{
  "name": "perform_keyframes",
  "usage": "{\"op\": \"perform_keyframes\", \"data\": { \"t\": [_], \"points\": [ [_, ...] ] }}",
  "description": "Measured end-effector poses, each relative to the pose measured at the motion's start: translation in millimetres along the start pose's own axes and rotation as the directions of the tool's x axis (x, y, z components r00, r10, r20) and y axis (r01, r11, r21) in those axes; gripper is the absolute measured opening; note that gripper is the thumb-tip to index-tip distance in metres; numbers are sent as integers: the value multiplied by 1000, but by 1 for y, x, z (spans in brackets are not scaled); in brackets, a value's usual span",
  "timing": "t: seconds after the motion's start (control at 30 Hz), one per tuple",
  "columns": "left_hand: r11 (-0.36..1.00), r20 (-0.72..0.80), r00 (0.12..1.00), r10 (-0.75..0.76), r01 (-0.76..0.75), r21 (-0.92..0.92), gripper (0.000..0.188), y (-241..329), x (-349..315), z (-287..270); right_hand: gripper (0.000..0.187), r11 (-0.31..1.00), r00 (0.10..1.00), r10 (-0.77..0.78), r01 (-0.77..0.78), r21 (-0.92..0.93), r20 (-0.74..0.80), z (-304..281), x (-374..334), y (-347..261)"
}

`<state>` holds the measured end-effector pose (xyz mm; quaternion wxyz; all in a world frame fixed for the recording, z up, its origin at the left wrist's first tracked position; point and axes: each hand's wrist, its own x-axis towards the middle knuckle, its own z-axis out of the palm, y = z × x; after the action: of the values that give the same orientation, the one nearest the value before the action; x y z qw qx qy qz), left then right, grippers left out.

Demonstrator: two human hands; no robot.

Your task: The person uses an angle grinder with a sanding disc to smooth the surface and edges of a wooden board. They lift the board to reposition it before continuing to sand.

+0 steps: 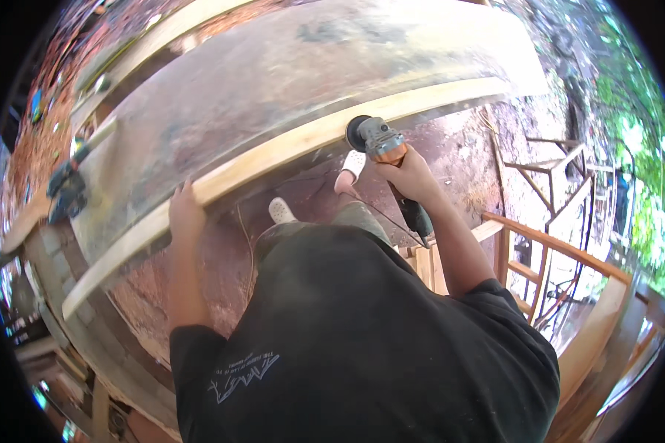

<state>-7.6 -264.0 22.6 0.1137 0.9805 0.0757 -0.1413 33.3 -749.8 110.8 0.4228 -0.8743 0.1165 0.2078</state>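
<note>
A long pale wooden plank (288, 151) lies along the near edge of a broad grey, stained workbench top (273, 81), its long axis running from the lower left up to the far right. The right hand (410, 176) is closed around the body of a grey and orange handheld angle grinder (380, 140), whose dark round disc (357, 131) meets the plank's near edge just right of its middle; the tool's black cord (414, 214) trails down toward the person. The left hand (185, 212) sits well to the left along the same plank, fingers curled over its near edge and pressing it against the bench. So the plank stretches between both hands, with the grinder's body pointing back from the edge toward the person. A blue-grey power tool (66, 193) rests on the far left end of the bench.
</note>
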Motion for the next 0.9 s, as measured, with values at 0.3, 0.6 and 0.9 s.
{"op": "perform_keyframes", "data": {
  "t": [0.3, 0.6, 0.9],
  "points": [
    [980, 121, 988, -100, 77, 183, 68, -1, 13, -3, 48, 975, 973, 209, -199, 99, -102, -132, 64, 97],
    [975, 160, 986, -52, 15, 221, 72, -12, 13, 3, 36, 914, 893, 363, -287, 285, -265, -282, 125, 183],
    [977, 147, 986, -84, 53, 207, 82, -13, 11, 0, 22, 833, 807, 479, -293, 469, -346, -395, 188, 260]
  ]
}}
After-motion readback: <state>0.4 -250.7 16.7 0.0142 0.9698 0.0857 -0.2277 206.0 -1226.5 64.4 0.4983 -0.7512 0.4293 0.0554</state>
